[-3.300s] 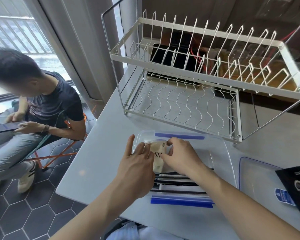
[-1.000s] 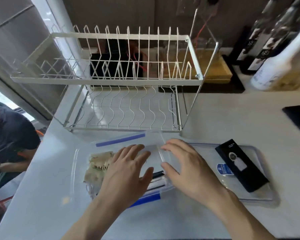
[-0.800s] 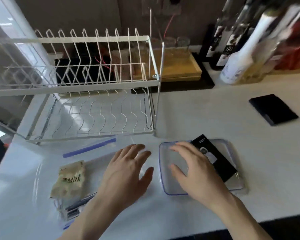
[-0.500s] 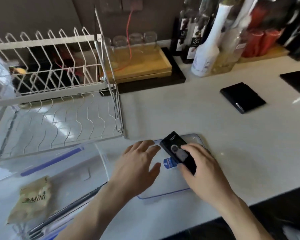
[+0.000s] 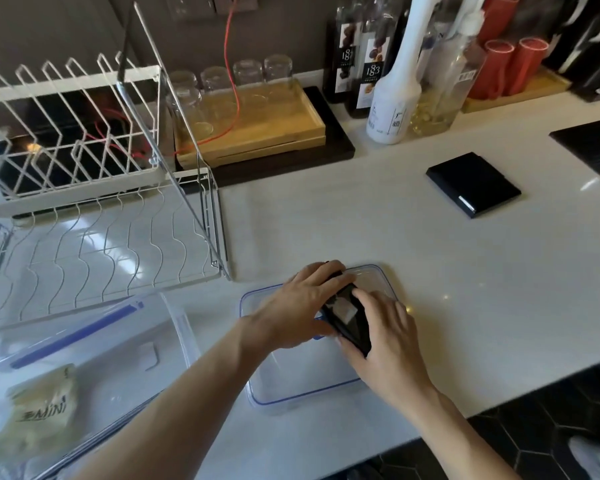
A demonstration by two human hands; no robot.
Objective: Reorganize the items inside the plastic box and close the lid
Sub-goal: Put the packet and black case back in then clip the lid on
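While both hands grasp the black packet over the lid, left hand palm-down, right hand beside.

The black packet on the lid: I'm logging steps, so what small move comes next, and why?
Probably lift the black packet off the lid and carry it toward the plastic box. Both hands, left and right, grip it, and the lid cannot close the box while loaded.

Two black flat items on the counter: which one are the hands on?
The black packet over the clear lid, gripped by both hands; the black square lies untouched farther back.
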